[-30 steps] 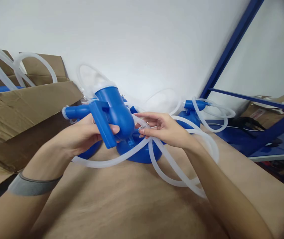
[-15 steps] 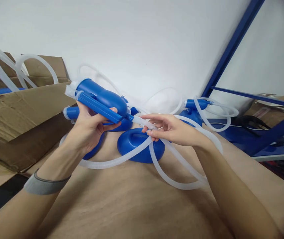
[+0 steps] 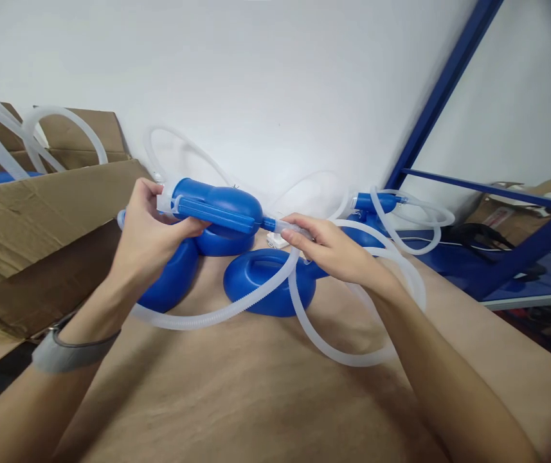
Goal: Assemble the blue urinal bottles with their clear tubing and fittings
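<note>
Above the table I hold a blue plastic bottle [image 3: 231, 202] lying nearly level, its long handle facing me. My left hand [image 3: 147, 222] grips its left end, fingers at the whitish cap [image 3: 164, 198] and thumb along the handle. From the bottle's right end a narrow blue spout [image 3: 268, 224] meets a clear, whitish hose. My right hand [image 3: 326, 247] is closed around that hose end [image 3: 282, 226], close to the spout. Just below, another blue bottle [image 3: 265, 283] lies on the table, with a ribbed translucent hose [image 3: 217, 317] curving across in front of it.
An open cardboard box [image 3: 63, 212] with looped hoses stands on the left. More blue bottles [image 3: 171, 276] lie behind my hands, one with a coiled hose [image 3: 429, 241] at the back right. A blue metal rack [image 3: 436, 96] rises on the right. Brown paper-like covering [image 3: 236, 386] spreads over the table.
The bottle has turned more level and shifted slightly right and down. My left hand has moved from under the handle to the cap end. My right hand has closed around the hose near the spout.
</note>
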Demonstrator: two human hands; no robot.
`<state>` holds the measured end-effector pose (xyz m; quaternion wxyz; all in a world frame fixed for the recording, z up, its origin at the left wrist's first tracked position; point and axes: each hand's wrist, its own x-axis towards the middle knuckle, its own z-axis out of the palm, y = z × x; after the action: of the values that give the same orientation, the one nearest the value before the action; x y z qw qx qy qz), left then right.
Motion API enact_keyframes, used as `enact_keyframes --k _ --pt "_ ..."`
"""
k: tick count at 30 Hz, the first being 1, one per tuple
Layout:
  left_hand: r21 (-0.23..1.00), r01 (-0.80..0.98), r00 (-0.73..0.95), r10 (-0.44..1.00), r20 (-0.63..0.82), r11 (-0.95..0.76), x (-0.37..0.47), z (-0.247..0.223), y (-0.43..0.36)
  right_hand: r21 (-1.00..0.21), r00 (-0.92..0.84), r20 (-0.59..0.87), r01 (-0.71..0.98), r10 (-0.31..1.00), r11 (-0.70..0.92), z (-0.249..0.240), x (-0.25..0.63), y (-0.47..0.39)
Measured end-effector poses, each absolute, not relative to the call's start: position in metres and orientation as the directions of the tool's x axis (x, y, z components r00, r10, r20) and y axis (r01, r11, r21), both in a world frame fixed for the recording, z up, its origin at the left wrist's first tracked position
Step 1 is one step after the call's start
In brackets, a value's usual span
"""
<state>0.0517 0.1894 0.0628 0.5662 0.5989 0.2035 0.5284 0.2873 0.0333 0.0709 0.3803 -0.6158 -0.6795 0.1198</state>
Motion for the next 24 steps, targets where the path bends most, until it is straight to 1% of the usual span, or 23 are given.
enact_keyframes --k 1,3,4,6,10,14,18,24 --pt "0.885 -0.269 0.343 0.820 0.458 -0.381 0.047 0.066 0.192 -0.633 0.044 0.370 0.743 0.928 0.217 0.072 0.289 0.032" --pt "0.815 -0.098 0.379 0.736 0.561 -0.571 0.038 0.072 0.194 -0.626 0.033 0.367 0.748 0.930 0.221 0.075 0.291 0.029" --pt "0.784 -0.055 0.433 0.693 0.576 -0.618 0.035 0.075 0.194 -0.610 0.028 0.366 0.762 0.930 0.217 0.075 0.292 0.028" --pt "0.723 -0.022 0.492 0.622 0.610 -0.691 0.033 0.078 0.192 -0.564 0.023 0.371 0.800 0.928 0.206 0.075 0.291 0.028" --pt "0.608 -0.049 0.418 0.537 0.733 -0.792 0.039 0.076 0.194 -0.473 -0.006 0.385 0.857 0.923 0.203 0.073 0.291 0.031" --pt "0.534 -0.145 0.367 0.456 0.811 -0.833 0.046 0.066 0.203 -0.409 -0.063 0.404 0.880 0.913 0.241 0.071 0.292 0.032" --pt "0.549 -0.323 0.342 0.446 0.827 -0.771 0.050 0.055 0.208 -0.437 -0.082 0.469 0.844 0.879 0.312 0.071 0.293 0.032" --pt "0.556 -0.367 0.308 0.467 0.829 -0.746 0.059 0.048 0.198 -0.457 -0.071 0.505 0.824 0.860 0.336 0.070 0.291 0.034"
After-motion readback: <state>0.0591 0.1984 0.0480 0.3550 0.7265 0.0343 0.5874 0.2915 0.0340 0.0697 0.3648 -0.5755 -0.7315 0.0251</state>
